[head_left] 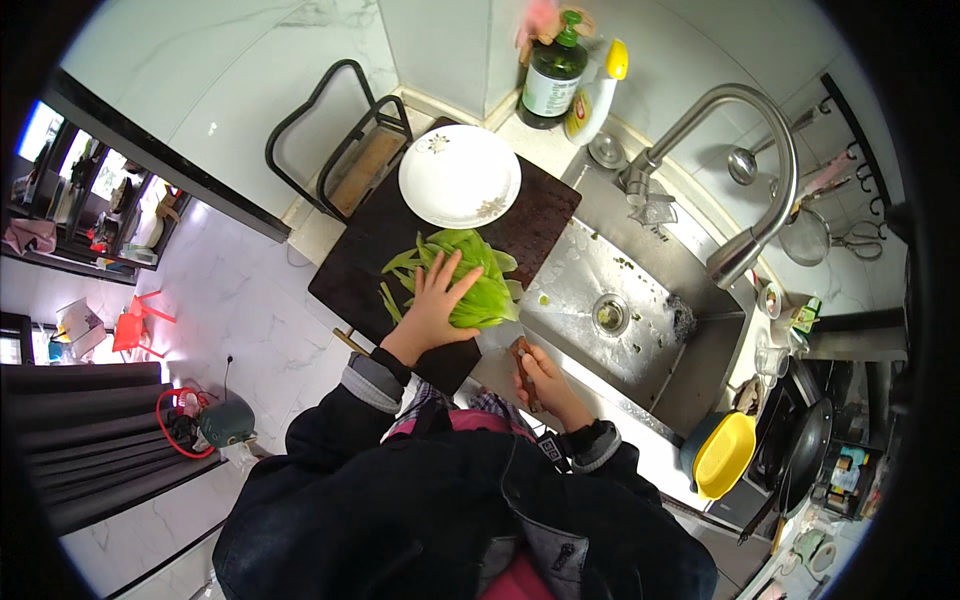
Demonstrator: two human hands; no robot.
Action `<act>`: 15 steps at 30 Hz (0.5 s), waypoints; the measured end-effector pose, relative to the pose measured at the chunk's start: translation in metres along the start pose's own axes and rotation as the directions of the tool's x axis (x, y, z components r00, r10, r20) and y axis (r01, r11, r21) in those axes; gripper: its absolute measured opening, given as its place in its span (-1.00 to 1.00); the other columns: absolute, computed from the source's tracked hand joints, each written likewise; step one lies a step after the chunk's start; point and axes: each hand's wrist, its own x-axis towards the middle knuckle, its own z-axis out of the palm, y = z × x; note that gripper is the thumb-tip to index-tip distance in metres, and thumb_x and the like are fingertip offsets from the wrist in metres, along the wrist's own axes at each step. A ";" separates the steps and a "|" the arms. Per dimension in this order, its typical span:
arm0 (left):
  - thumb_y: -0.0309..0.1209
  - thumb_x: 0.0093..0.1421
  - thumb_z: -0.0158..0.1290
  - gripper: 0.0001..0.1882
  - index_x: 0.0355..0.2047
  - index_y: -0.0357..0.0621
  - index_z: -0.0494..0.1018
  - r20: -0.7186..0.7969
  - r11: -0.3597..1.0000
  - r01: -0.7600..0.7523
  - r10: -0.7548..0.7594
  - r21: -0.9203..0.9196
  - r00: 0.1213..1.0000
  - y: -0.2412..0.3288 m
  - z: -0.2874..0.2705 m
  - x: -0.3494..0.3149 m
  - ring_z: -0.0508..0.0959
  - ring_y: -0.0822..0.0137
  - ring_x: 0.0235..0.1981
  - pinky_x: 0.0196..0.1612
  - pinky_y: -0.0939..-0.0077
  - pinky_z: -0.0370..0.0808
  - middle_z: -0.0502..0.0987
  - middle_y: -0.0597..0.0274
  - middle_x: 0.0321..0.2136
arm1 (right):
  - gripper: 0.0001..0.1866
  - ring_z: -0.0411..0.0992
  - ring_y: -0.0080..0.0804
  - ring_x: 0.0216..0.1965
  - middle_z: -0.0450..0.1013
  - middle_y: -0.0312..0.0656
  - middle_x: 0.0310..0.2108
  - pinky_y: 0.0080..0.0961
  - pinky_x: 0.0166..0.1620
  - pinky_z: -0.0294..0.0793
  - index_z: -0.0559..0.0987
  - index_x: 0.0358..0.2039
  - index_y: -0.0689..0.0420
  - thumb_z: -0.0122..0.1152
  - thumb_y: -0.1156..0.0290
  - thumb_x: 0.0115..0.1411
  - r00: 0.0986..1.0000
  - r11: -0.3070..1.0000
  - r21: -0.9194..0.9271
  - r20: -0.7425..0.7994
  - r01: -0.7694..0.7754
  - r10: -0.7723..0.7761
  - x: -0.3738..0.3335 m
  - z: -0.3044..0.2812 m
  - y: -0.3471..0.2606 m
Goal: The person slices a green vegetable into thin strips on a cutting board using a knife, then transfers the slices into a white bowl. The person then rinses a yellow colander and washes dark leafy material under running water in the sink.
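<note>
A bunch of green leafy vegetable [488,298] lies on a dark cutting board [542,212]. On top of the leaves my left hand [435,308] rests with its fingers spread, pressing lightly or just lying there; I cannot tell which. My right hand [549,382] is closed around the brown wooden handle of a kitchen knife [521,358]. The broad pale blade is beside the near end of the greens, partly lost against the bright counter edge. A white plate [458,172] with a small floral pattern sits on the board beyond the greens.
To the right is a steel sink [590,285] with green scraps and a tall curved faucet [775,190]. Behind stand a green pump bottle [553,80] and a yellow-capped spray bottle [597,98]. A black rack [325,150] is at the back left; a yellow basin [726,457] sits right.
</note>
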 end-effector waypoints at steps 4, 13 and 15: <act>-0.15 -0.21 0.27 -0.11 0.20 0.22 0.20 -0.017 0.994 -0.059 0.057 -0.089 0.998 -0.001 0.002 -0.004 -0.14 -0.20 0.29 0.22 -0.27 -0.11 -0.07 -0.01 0.28 | -0.70 0.26 -0.58 -0.66 0.31 -0.28 -0.53 -0.63 -0.60 0.28 0.25 0.04 0.00 -0.18 0.22 0.34 0.999 0.999 -0.001 -0.021 -0.044 0.044 -0.011 0.009 -0.009; -0.31 -0.14 0.28 -0.21 0.15 0.04 0.26 -0.146 0.919 -0.144 0.095 -0.368 0.985 0.021 -0.031 0.016 -0.14 -0.13 0.31 0.28 0.06 0.01 -0.05 0.03 0.27 | -0.69 0.27 -0.54 -0.68 0.32 -0.25 -0.54 -0.63 -0.60 0.28 0.25 0.04 0.06 -0.17 0.23 0.35 0.998 0.998 0.013 -0.018 0.057 -0.056 -0.038 0.031 -0.063; -0.31 -0.14 0.28 -0.21 0.15 0.02 0.25 -0.166 0.922 -0.172 0.120 -0.347 0.979 0.017 -0.044 0.034 -0.11 -0.13 0.30 0.27 0.06 0.01 -0.02 0.02 0.25 | -0.68 0.25 -0.53 -0.69 0.31 -0.24 -0.56 -0.62 -0.62 0.27 0.27 0.02 0.05 -0.18 0.18 0.35 0.997 0.998 0.022 -0.032 0.064 -0.063 -0.028 0.035 -0.080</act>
